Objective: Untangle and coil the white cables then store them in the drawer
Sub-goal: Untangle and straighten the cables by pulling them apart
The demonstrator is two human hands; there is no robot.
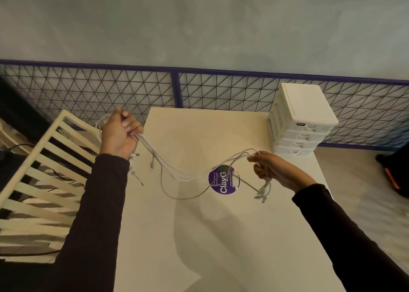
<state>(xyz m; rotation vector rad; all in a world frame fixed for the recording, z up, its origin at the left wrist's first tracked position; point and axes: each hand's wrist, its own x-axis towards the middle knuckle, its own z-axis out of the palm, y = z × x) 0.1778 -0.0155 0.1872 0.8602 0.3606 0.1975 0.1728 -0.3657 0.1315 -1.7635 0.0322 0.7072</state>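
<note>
Several white cables hang in a sagging bundle above the cream table, stretched between my two hands. My left hand is raised at the table's left edge and grips one end of the bundle, with loops sticking out behind the fist and plug ends dangling below the wrist. My right hand pinches the other end above the table's right side, and several connector ends hang beneath it. A white drawer unit with several shut drawers stands on the table's far right corner.
A round purple sticker lies on the table under the cables. A white slatted chair stands to the left. A purple-framed wire mesh fence runs behind the table. A dark object with an orange stripe sits on the floor at right.
</note>
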